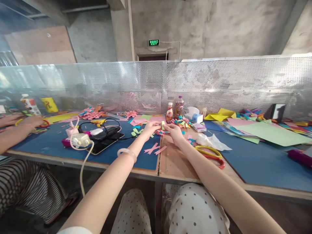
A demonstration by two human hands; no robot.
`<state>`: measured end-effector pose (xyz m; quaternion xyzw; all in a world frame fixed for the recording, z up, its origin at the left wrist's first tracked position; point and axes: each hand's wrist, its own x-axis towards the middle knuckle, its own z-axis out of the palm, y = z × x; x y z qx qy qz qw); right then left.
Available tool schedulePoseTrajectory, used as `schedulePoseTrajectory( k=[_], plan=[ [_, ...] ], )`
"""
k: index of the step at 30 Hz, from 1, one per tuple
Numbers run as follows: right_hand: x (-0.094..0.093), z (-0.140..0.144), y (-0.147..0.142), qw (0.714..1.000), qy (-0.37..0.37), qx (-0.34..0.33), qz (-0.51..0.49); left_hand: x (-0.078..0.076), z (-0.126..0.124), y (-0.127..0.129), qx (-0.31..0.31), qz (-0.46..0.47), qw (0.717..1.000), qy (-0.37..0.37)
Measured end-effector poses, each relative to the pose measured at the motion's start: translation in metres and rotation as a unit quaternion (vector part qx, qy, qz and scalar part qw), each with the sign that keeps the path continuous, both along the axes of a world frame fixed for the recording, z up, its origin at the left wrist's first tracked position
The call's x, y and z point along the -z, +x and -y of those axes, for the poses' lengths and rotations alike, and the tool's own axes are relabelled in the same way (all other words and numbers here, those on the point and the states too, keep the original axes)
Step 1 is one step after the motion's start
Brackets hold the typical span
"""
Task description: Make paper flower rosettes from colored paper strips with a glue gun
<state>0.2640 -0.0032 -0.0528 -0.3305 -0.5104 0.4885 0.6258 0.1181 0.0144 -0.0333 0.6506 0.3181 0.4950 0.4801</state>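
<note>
Between the fingertips of both hands is a small light-green paper strip (163, 124), which looks bent or folded. My left hand (151, 128) pinches it from the left, a pale bangle on that wrist. From the right, my right hand (175, 131) pinches the same strip. Loose green paper strips (136, 132) lie just left of my left hand. Pink paper strips (151, 148) rest on the table below the hands. Scissors with yellow and red handles (212, 152) lie beneath my right forearm, their blades hidden.
A power strip (81, 140) with cables and a dark phone (104, 144) lie on the left. Two bottles (179, 105) and a small box (197, 117) stand behind my hands. Coloured paper sheets (273, 131) spread rightward. At far left are a co-worker's hands (31, 122). A perforated metal panel (109, 84) backs the table.
</note>
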Motion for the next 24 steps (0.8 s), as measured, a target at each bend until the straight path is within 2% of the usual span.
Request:
schedulePoseTrajectory(
  k=[14, 24],
  plan=[
    [0.0017, -0.0017, 0.002, 1.0, -0.017, 0.011, 0.003, -0.0029, 0.0058, 0.0032, -0.024, -0.015, 1.0, -0.013],
    [-0.001, 0.0008, 0.0051, 0.999, -0.035, 0.013, 0.004, -0.0021, 0.006, 0.0044, 0.021, -0.031, 0.999, -0.006]
  ],
)
